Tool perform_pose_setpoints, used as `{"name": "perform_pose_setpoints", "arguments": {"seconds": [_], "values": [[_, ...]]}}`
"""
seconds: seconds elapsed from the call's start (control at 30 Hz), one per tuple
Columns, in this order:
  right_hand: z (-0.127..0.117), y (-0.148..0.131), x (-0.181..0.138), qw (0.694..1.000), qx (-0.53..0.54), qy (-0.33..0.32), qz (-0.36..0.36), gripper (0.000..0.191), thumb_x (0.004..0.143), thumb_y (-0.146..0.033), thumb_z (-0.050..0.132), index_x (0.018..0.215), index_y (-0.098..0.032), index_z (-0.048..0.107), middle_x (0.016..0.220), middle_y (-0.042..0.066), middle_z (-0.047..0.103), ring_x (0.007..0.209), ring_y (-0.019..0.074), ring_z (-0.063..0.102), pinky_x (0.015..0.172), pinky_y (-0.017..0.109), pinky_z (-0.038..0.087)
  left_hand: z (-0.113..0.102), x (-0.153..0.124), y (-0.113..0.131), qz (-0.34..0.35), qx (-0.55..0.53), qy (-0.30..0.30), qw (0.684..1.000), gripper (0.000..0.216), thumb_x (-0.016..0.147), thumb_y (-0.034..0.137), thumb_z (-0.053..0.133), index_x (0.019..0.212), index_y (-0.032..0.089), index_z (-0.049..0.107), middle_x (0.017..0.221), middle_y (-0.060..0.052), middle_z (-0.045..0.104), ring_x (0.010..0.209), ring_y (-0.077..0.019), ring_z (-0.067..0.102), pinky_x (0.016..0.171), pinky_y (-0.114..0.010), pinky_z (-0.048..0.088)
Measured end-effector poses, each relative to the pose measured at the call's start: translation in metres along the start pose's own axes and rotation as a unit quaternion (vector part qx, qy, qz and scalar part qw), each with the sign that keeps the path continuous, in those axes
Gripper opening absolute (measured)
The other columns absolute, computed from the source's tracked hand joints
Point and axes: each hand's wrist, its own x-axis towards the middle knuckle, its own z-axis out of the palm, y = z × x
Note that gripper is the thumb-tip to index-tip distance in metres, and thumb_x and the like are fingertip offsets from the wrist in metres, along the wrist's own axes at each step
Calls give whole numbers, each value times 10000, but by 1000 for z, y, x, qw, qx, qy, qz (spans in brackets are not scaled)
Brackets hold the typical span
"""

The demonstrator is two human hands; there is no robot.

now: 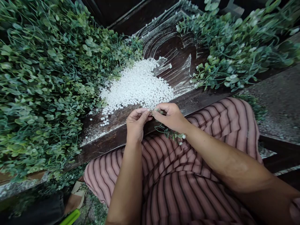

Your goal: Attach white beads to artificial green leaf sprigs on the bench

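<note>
My left hand (pixel 137 122) and my right hand (pixel 170 116) meet fingertip to fingertip at the near edge of the dark wooden table (pixel 100 140). Thumb and fingers of each are pinched together. From under my right hand, which grips it, a small sprig of green artificial leaves (pixel 172 135) hangs over my lap, with white bead-like tips near my wrist. Whatever my left fingertips pinch is too small and covered to make out. Just beyond both hands spreads a pile of small white beads (pixel 140 84).
A large heap of artificial greenery (pixel 47 81) covers the table's left side. More leafy stems with white tips (pixel 234 53) lie at the right. White powder (pixel 173 47) streaks the wood behind the beads. Below left are another person's foot (pixel 73 195) and a bright green object (pixel 70 217).
</note>
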Motion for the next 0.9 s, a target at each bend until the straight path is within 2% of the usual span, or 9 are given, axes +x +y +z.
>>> {"name": "perform_pose_setpoints", "arguments": {"seconds": [0.1,0.27,0.47,0.73,0.9], "values": [[1,0,-1,1000,-9,4,-5,231,749,-260,509,548,-147,503,541,-32,403,555,82,357,521,217,290,1,-1,0,9,3,1,1000,236,518,297,790,636,154,643,692,-3,682,611,-85,606,589,-204,509],[0,-1,-1,1000,10,-9,0,223,749,-257,507,554,-149,495,539,-36,389,542,78,345,503,217,273,-1,-1,-1,15,-5,-12,1000,233,502,276,803,631,165,644,604,22,649,551,-67,578,565,-188,492],[0,-2,-1,1000,14,-8,4,214,738,-254,515,551,-152,497,534,-37,399,530,74,339,493,216,263,-6,1,-4,3,9,-19,1000,296,499,279,804,766,200,706,668,19,671,576,-64,574,611,-208,489],[-1,-3,-1,1000,24,-20,6,197,730,-236,510,552,-155,495,528,-37,399,531,74,346,489,210,274,-8,2,-3,-2,11,-37,999,235,481,290,812,654,184,694,626,12,661,540,-63,558,578,-194,476],[-1,-1,-2,999,17,-30,6,194,733,-239,514,559,-154,501,536,-32,405,545,83,364,507,213,300,-8,2,-4,0,9,-44,999,215,499,274,806,657,188,687,614,21,654,530,-59,556,570,-186,473]]}}
